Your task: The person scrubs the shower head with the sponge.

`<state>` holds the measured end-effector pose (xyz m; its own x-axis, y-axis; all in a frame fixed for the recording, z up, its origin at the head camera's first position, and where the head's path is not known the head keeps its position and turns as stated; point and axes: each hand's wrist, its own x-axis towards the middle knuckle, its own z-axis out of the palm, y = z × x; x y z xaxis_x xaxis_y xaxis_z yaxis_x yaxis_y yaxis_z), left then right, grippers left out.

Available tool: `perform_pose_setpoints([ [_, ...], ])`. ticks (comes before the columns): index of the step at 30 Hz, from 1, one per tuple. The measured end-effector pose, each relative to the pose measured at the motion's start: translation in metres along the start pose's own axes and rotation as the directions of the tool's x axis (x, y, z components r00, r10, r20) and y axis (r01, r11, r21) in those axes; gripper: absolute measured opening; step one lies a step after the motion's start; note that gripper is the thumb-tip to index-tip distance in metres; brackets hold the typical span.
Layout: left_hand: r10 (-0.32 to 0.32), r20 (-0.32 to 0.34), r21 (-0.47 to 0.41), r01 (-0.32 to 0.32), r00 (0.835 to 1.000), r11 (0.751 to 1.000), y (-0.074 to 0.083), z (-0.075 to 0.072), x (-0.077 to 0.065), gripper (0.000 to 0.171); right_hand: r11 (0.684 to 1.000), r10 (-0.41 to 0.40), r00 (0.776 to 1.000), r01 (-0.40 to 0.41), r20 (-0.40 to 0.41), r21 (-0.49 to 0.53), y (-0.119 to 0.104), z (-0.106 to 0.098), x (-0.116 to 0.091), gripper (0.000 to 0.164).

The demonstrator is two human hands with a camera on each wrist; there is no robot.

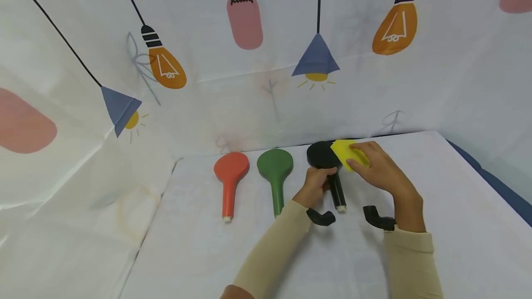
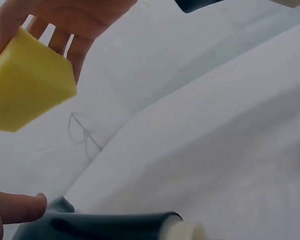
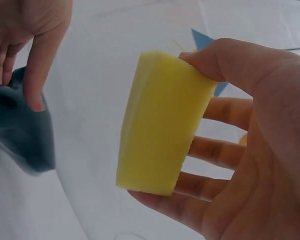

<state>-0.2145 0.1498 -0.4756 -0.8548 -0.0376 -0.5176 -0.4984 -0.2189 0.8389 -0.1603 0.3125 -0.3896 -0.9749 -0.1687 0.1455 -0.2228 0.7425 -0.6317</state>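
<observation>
My left hand grips a black paddle at its neck, where the round head meets the handle. The paddle's handle points toward me and ends in a pale tip. In the left wrist view the dark handle lies along the bottom, by the thumb. My right hand pinches a yellow sponge by its edges, thumb on one side and fingers on the other. The sponge overlaps the right edge of the paddle's head in the head view. The right wrist view shows the sponge block apart from the paddle.
To the left, a red paddle and a green paddle lie side by side on the white table. The left forearm covers the green handle's end. A white cloth wall printed with lamps rises behind the table. Black curved mounts project from both wrists.
</observation>
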Motion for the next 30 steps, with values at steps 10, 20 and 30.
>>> perform_pose_setpoints([
  [10, -0.029, 0.045, 0.003, 0.029, 0.999, 1.000, 0.003, -0.025, -0.002, 0.033, 1.000, 0.006, 0.999, -0.006, 0.040, -0.003, -0.001, 0.005, -0.001, 0.057],
  [20, 0.015, 0.211, -0.005, -0.014, 0.977, 1.000, 0.010, -0.070, -0.017, 0.068, 0.999, -0.049, 0.998, 0.049, 0.042, -0.002, -0.001, 0.012, 0.002, 0.053],
  [30, 0.114, 0.392, 0.031, -0.137, 0.913, 0.990, 0.041, -0.131, -0.037, 0.058, 0.987, -0.154, 0.983, 0.158, -0.099, 0.033, -0.015, 0.014, 0.005, 0.047],
])
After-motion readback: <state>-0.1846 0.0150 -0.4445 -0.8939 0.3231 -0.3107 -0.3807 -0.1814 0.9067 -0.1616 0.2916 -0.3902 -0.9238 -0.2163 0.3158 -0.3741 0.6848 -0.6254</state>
